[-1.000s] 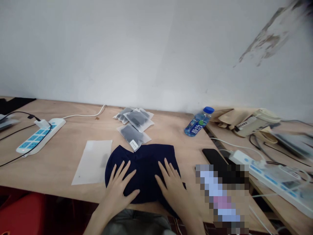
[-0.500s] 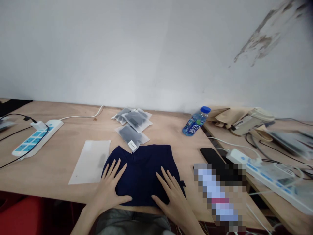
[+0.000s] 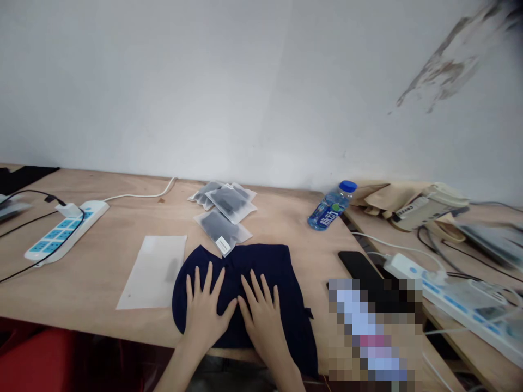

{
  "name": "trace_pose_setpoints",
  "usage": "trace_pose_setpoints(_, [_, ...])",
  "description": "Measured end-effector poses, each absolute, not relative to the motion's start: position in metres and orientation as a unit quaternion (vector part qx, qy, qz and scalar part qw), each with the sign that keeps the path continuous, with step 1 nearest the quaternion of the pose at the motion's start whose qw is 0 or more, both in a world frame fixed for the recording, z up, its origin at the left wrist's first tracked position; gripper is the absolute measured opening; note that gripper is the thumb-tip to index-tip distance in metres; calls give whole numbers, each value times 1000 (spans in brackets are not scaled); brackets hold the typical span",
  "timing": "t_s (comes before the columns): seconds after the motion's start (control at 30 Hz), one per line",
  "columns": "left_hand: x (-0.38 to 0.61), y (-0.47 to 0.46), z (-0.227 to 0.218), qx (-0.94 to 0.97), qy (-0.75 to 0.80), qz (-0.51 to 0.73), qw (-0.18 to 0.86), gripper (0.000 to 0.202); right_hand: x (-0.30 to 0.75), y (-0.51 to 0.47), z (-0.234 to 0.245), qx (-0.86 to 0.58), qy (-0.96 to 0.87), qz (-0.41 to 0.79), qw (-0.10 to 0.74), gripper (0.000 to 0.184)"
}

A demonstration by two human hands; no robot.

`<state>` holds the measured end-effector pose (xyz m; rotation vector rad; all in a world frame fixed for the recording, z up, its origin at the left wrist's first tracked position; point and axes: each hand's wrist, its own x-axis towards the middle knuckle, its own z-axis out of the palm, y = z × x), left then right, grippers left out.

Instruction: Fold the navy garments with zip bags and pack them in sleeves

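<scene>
A dark navy garment (image 3: 261,267) lies spread on the wooden table (image 3: 102,261) near its front edge. My left hand (image 3: 206,313) rests flat on its left half, fingers spread. My right hand (image 3: 261,316) lies flat beside it on the middle of the cloth, fingers apart too. The thumbs almost touch. Neither hand holds anything. Part of the garment hangs over the table's edge at the lower right.
An empty frosted bag (image 3: 153,269) lies left of the garment. Several packed bags (image 3: 224,209) sit behind it. A water bottle (image 3: 330,207) lies at the right, near a black phone (image 3: 357,264). Power strips lie at the left (image 3: 65,231) and right (image 3: 453,294).
Both hands have slid inward across the garment and now lie close together at its middle. The cloth looks flatter.
</scene>
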<state>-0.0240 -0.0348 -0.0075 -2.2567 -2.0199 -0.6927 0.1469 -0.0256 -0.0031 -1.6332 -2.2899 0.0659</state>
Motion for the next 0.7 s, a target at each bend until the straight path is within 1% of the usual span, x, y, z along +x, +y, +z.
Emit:
trace_pose_setpoints(0.13, [-30, -35, -7, -718, -658, -225, 9, 74, 159, -18, -2, -556, -813, 36, 170, 50])
trace_pose_setpoints(0.2, [-28, -35, -4, -721, -655, -228, 11, 73, 165, -12, -2, -564, -805, 31, 182, 49])
trace_pose_setpoints(0.23, [-27, -33, -1, -720, -653, -233, 12, 69, 168, -8, -3, -572, -799, 25, 186, 49])
trace_pose_setpoints(0.33, [-23, -21, 14, -701, -663, -264, -7, 48, 172, -2, -7, -588, -787, 2, 184, 50])
trace_pose_setpoints(0.4, [-23, -4, 27, -666, -688, -282, -58, 41, 172, -1, -9, -592, -786, -8, 177, 50])
trace_pose_setpoints(0.53, [-33, 44, 43, -571, -738, -283, -222, 38, 170, -2, -10, -593, -785, -12, 176, 50])
trace_pose_setpoints(0.7, [-38, 86, 39, -528, -724, -319, -308, 33, 170, -3, -10, -595, -785, -16, 174, 49])
